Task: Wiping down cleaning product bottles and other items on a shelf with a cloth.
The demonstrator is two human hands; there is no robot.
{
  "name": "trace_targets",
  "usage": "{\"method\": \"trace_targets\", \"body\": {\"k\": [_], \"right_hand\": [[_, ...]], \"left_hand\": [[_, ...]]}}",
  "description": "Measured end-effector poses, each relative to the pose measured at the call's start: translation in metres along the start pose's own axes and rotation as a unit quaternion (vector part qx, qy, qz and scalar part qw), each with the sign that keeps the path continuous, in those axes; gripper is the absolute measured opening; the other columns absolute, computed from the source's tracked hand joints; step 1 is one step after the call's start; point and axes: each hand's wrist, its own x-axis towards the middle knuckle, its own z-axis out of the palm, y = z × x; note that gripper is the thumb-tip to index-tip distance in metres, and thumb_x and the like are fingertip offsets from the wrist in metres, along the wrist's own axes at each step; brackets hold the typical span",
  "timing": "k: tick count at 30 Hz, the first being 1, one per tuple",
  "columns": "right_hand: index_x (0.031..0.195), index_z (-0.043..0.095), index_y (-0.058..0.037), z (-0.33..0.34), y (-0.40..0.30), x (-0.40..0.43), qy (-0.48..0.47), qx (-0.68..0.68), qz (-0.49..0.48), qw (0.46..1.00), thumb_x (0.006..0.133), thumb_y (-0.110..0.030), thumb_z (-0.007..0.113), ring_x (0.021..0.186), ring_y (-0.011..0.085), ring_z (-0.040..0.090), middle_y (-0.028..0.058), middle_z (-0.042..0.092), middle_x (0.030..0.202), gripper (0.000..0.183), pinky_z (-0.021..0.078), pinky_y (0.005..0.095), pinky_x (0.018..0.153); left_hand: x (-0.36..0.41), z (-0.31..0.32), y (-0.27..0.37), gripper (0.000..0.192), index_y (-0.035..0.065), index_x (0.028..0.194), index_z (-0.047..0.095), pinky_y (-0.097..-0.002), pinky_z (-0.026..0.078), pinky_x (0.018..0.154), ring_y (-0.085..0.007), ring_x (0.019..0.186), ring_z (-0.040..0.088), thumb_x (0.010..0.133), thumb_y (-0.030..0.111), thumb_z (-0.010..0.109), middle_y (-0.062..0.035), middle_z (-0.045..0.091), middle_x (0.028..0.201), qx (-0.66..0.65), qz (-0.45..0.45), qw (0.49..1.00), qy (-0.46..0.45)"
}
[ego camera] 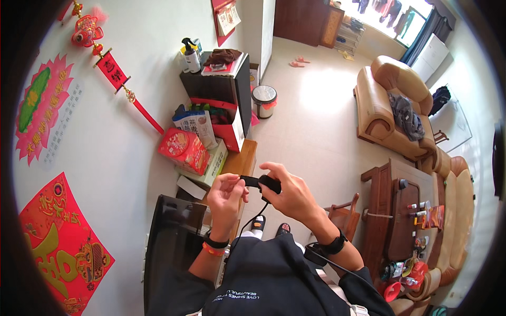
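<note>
In front of my chest, my right hand (290,193) grips a small black device (270,184) with a cable running down from it. A short black strap (250,181) reaches from the device to my left hand (226,193), whose thumb and fingertips pinch its end. What exactly the device is, I cannot tell. Black bands circle both my wrists, and a red-orange band (213,249) is on the left one. Another black box (315,252) with a cable hangs by my right forearm.
On the left, a black television (174,233) stands by a wooden cabinet (248,152) bearing a red box (184,148) and bags. A lidded bin (265,98) stands beyond. To the right are a wooden chair (343,217), a cluttered wooden table (377,205) and tan sofas (381,102).
</note>
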Motion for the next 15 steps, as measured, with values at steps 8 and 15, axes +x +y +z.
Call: {"method": "trace_targets", "body": {"k": [8, 15], "right_hand": [[0.111, 0.052, -0.0029, -0.011, -0.018, 0.03, -0.13, 0.025, -0.023, 0.991, 0.082, -0.02, 0.069, 0.083, 0.0381, 0.065, 0.0193, 0.066, 0.087, 0.038, 0.0514, 0.0414, 0.071], [0.108, 0.058, -0.0005, 0.0, -0.026, 0.042, -0.06, 0.117, -0.105, 0.986, 0.077, -0.013, 0.079, 0.057, 0.0126, 0.061, 0.008, 0.064, 0.081, 0.04, 0.05, 0.0256, 0.054]], "left_hand": [[0.015, -0.002, -0.016, 0.042, -0.0031, 0.121, 0.055, -0.0319, 0.049, 0.086, -0.0189, 0.105, 0.057, 0.081, -0.008, 0.066, -0.0104, 0.055, 0.114, 0.067, 0.135, 0.973, -0.174], [0.027, 0.01, -0.03, 0.02, -0.0019, 0.101, 0.056, -0.023, 0.049, 0.076, -0.011, 0.089, 0.057, 0.085, 0.002, 0.067, -0.0059, 0.056, 0.098, -0.022, 0.201, 0.979, 0.035]]}}
